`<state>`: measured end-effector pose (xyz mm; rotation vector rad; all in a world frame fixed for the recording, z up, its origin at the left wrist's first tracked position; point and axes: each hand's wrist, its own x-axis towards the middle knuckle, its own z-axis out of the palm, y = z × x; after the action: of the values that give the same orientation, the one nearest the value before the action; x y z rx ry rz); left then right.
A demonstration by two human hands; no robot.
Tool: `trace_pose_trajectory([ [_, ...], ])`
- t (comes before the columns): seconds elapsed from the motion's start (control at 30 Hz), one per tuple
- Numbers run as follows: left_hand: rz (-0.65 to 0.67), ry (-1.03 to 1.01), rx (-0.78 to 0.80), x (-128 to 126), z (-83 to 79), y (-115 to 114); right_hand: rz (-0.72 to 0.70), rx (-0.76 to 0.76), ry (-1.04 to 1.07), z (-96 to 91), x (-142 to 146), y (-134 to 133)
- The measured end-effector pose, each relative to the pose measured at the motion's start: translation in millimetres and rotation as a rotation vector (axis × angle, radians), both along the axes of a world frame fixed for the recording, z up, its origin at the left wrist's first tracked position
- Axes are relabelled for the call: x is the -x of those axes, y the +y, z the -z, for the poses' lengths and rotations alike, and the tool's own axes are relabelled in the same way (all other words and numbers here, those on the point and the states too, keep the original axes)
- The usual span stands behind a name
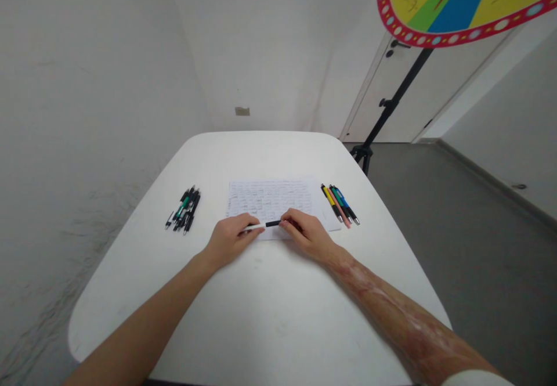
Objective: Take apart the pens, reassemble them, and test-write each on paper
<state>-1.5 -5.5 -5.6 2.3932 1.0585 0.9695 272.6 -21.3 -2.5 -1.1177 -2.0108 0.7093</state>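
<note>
Both my hands meet over the near edge of a sheet of paper covered in handwriting. My left hand is closed on the white end of a pen. My right hand pinches the pen's black end. The pen lies level between them, just above the paper. A bunch of dark pens lies to the left of the sheet. Several coloured pens lie to its right.
Everything rests on a white rounded table pushed against a white wall on the left. A colourful prize wheel on a black tripod stand stands beyond the table's right far corner, with grey floor to the right.
</note>
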Motion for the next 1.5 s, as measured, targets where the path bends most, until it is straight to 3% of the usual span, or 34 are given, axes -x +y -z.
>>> trace_pose_trajectory([
  [0.1,0.032,0.073,-0.050,-0.3,-1.7,0.3,-0.009,0.001,0.009,-1.5,0.4,-0.7],
  [0.27,-0.049,0.116,-0.122,-2.2,2.0,-0.2,-0.033,0.018,0.000,0.3,0.9,-1.5],
  [0.4,0.034,0.188,-0.172,-3.6,1.0,-0.6,-0.047,0.011,-0.002,2.0,0.7,-1.0],
  [0.9,-0.004,0.173,-0.061,-0.4,1.6,-2.0,-0.064,-0.006,-0.004,3.9,0.4,-1.0],
  [1.5,-0.020,0.166,-0.121,0.6,2.1,-2.1,-0.032,-0.075,0.043,5.0,0.7,-0.6],
])
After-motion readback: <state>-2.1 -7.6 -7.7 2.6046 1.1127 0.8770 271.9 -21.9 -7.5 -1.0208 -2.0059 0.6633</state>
